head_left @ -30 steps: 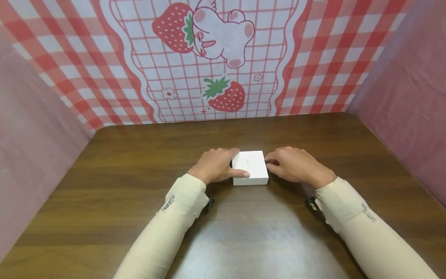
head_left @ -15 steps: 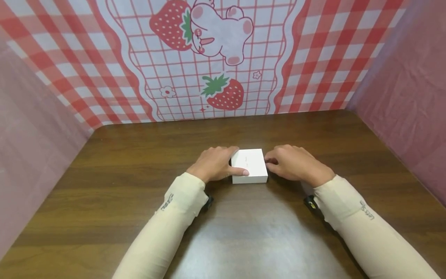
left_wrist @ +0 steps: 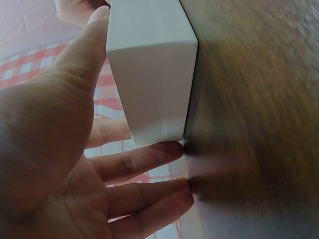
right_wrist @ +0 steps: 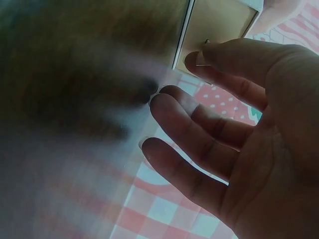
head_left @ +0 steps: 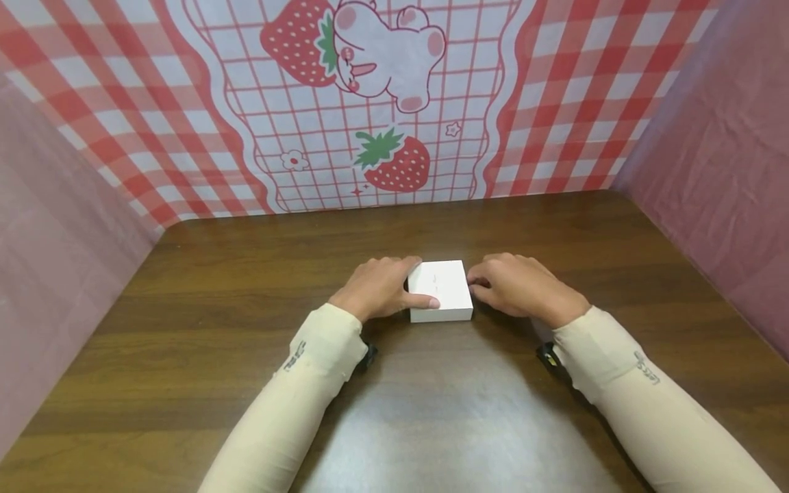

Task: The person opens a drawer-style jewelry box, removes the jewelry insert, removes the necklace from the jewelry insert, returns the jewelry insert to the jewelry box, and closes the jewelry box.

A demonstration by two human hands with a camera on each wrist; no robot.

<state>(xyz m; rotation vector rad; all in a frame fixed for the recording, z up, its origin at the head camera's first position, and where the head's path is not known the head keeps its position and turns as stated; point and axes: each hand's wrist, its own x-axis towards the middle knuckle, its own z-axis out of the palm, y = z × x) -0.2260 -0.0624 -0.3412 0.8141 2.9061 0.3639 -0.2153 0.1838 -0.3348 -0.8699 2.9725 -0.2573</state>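
Note:
A flat white square box point(head_left: 446, 284) with faint small print on its top lies on the wooden table. My left hand point(head_left: 377, 291) holds it from the left, with the thumb point(left_wrist: 82, 57) over the top face and the other fingers at its left and far sides. On the right, my right hand point(head_left: 520, 286) has thumb and index finger together at the box's side. The right wrist view shows that side as a tan panel point(right_wrist: 214, 25) framed by white edges. A small dark tab point(right_wrist: 207, 41) shows at those two fingertips, mostly hidden; the remaining fingers are loosely bent.
The brown wooden table point(head_left: 203, 342) stretches around the box on all sides. Behind it hangs a red-and-white checked cloth point(head_left: 573, 103) with strawberries. Pink cloths point(head_left: 709, 171) close off the left and right. Light sleeves cover both forearms.
The head view has tilted slightly, so everything sits a little higher in it. Both hands and the box keep the same places relative to each other.

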